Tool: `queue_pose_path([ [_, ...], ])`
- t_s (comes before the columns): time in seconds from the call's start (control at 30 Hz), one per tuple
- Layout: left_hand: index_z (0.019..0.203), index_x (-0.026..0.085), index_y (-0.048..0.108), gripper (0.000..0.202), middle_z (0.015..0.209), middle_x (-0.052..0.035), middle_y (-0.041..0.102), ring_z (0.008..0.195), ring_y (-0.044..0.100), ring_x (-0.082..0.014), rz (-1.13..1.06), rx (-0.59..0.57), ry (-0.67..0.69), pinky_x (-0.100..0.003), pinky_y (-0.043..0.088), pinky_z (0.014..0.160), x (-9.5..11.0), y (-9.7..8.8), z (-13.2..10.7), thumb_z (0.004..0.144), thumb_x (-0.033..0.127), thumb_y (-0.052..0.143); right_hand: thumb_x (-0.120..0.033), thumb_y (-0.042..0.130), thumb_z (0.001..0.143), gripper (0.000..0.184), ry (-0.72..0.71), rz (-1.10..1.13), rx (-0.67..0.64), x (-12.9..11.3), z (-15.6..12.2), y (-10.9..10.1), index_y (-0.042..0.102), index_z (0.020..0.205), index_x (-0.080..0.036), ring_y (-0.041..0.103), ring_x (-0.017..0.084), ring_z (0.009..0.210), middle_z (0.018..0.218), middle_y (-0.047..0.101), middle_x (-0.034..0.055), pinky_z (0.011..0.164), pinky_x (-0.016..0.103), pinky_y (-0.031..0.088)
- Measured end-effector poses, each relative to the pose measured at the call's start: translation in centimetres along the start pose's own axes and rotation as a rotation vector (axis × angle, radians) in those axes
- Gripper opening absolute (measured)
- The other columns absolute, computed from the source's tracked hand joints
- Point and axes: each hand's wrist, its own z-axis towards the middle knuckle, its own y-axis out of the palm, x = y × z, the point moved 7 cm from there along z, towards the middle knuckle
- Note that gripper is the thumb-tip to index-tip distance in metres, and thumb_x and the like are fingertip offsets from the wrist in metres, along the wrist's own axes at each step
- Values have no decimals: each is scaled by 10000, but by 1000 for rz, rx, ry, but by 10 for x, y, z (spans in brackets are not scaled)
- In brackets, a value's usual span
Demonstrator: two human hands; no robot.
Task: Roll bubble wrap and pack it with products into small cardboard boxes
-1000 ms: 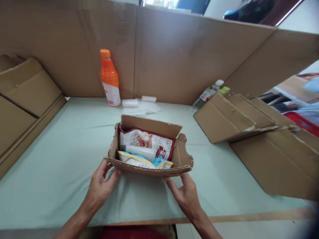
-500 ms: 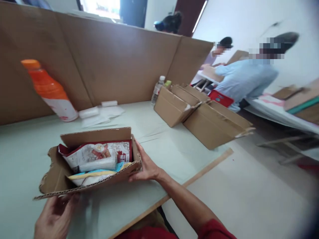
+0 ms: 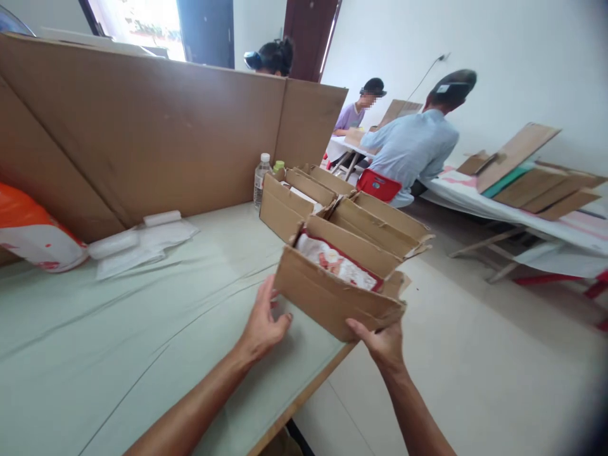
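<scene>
An open-topped cardboard box (image 3: 327, 304) with a red-edged white printed pouch (image 3: 337, 263) inside stands at the table's right edge, in front of other boxes. My right hand (image 3: 384, 345) grips its right end, thumb on the near face and the other fingers mostly hidden beneath and behind. Close to the box's left end is my left hand (image 3: 266, 323), thumb and fingers apart; whether its fingertips touch the cardboard I cannot tell. Directly behind, another open box (image 3: 375, 221) sits on the right, and a further box (image 3: 294, 206) with something white in it on the left.
A clear bottle (image 3: 261, 180) and a green-capped one (image 3: 278, 166) stand behind the boxes. White wrapped rolls (image 3: 114, 244) and an orange-and-white bottle (image 3: 38, 234) lie leftward. A tall cardboard panel (image 3: 190, 139) borders the green-covered table (image 3: 142, 323). People sit at tables beyond.
The box with the pouch has moved from the table's middle to the right edge, beside the other boxes. My left hand has loosened from it; my right still holds. The view has swung right.
</scene>
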Motion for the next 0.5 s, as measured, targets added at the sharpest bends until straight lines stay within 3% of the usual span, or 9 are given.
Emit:
queue_pose_path([
  [0.1,1591,209,250,993,1687,-191,177,1464,378,-388,98,-229,16,-571,392,1141,0,58,31,694,260,672,-502,904,571,985,35,-17,102,12,16,-23,454,1386,-184,617,324,1155,1294,591,150,1024,562,501],
  [0.2,1581,158,290,1020,1678,-212,204,1514,290,-402,128,-313,31,-580,352,1177,2,87,57,661,283,710,-488,894,589,1018,5,-33,168,13,31,-23,402,1430,-194,572,321,1228,1361,544,154,1064,545,471],
  [0.33,1585,132,278,1031,1686,-209,177,1572,144,-343,180,-352,60,-537,219,1252,3,98,85,668,312,714,-465,882,614,1047,-2,-21,151,15,47,-1,358,1478,-192,550,324,1276,1416,511,173,1096,535,450],
  [0.5,1582,95,275,1033,1687,-229,145,1574,130,-341,275,-374,98,-517,154,1270,0,96,105,671,312,713,-463,840,671,1017,-5,7,148,21,54,14,337,1515,-203,528,315,1319,1470,479,173,1128,530,422],
])
